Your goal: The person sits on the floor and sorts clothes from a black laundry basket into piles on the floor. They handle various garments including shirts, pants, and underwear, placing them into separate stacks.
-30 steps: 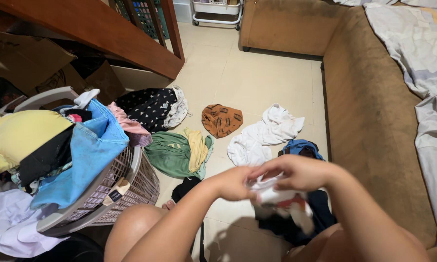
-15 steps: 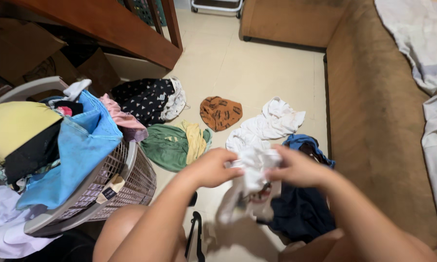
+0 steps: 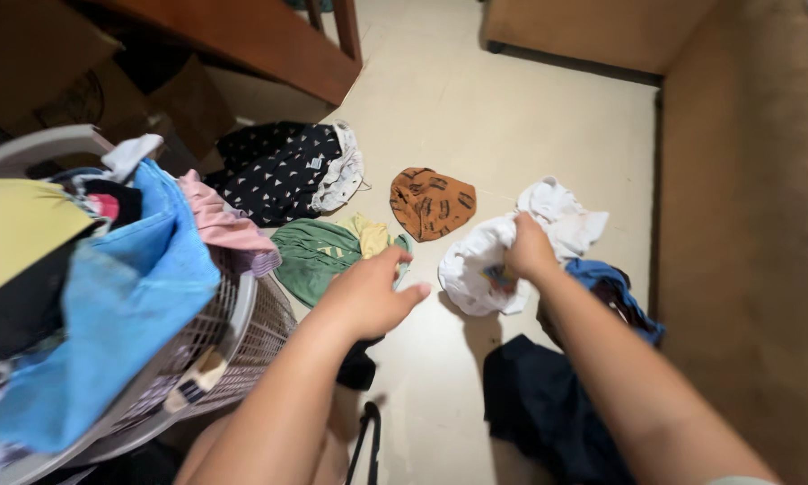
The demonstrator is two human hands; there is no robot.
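Note:
My right hand (image 3: 530, 250) reaches out over the floor and grips a white garment (image 3: 485, 269) lying in the white pile, next to more white cloth (image 3: 561, 211). My left hand (image 3: 373, 292) hovers open above the tiled floor, fingers apart, holding nothing, close to a green garment (image 3: 314, 256). A blue garment (image 3: 615, 283) and a dark navy one (image 3: 539, 404) lie under my right forearm.
A white laundry basket (image 3: 233, 341) overflowing with blue, yellow and pink clothes stands at the left. An orange patterned piece (image 3: 433, 202) and a black dotted garment (image 3: 283, 171) lie on the floor. A brown sofa (image 3: 745, 224) runs along the right; a wooden shelf (image 3: 242, 36) is at top left.
Both hands held the white garment near my lap; now my right hand has carried it out to the white pile on the floor, and my left hand has let go.

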